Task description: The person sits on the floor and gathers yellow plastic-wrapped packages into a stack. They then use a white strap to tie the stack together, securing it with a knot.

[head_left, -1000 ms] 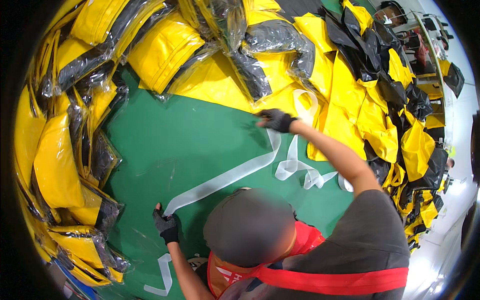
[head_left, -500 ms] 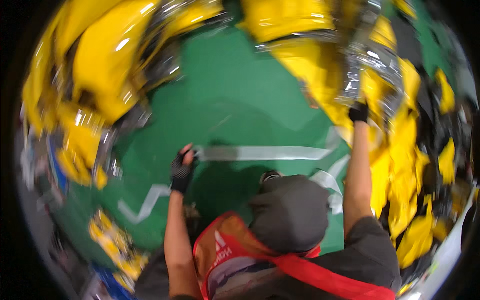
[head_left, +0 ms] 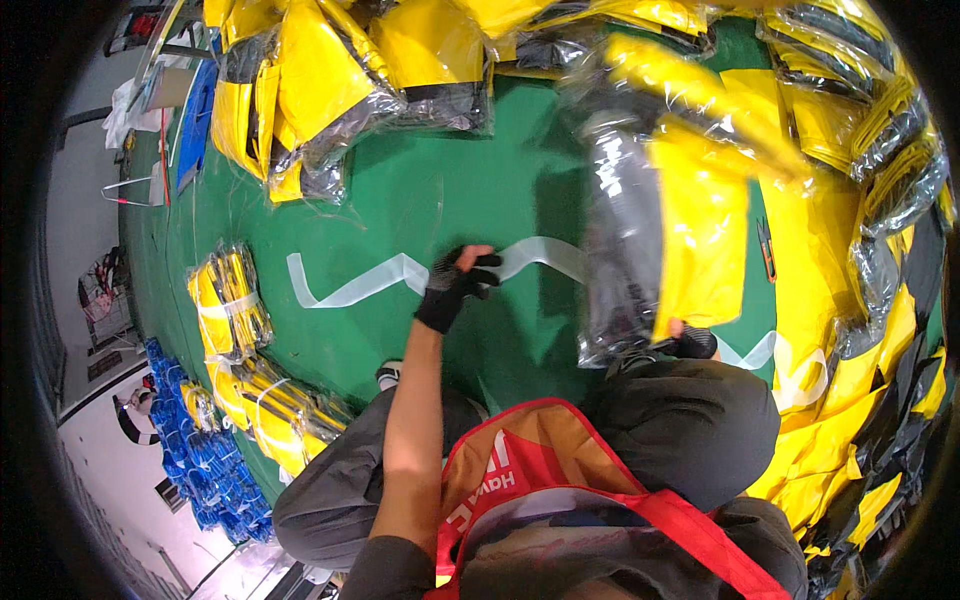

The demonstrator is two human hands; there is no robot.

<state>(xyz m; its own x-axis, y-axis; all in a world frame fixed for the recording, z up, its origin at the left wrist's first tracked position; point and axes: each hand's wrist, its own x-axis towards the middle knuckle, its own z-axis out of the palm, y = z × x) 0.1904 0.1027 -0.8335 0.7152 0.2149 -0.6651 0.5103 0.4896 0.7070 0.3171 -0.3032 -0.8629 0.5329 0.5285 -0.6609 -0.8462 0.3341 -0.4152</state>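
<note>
My right hand (head_left: 695, 341), in a black fingerless glove, grips the lower edge of a clear plastic bag of folded yellow and dark grey material (head_left: 700, 235). The bag hangs over the green surface in front of my right knee, its upper part blurred. It covers the middle of a white strap (head_left: 365, 288) that lies in zigzags. Over the strap, my left hand (head_left: 458, 288) is loosely bent with its fingers apart, and I see nothing in it. The strap shows again right of the bag, ending in a loop (head_left: 800, 382) by the yellow sheets.
Similar yellow packages (head_left: 325, 70) lie along the far side and right (head_left: 815, 130). Orange-handled snips (head_left: 768, 250) rest right of the held bag. Strapped yellow bundles (head_left: 230, 305) stand at the left, with a pile of blue bundles (head_left: 205, 470) behind my left side.
My right hand has come back from the far right pile with a bag now over the strap. My left hand has moved right, away from the strap's left part. The view has turned.
</note>
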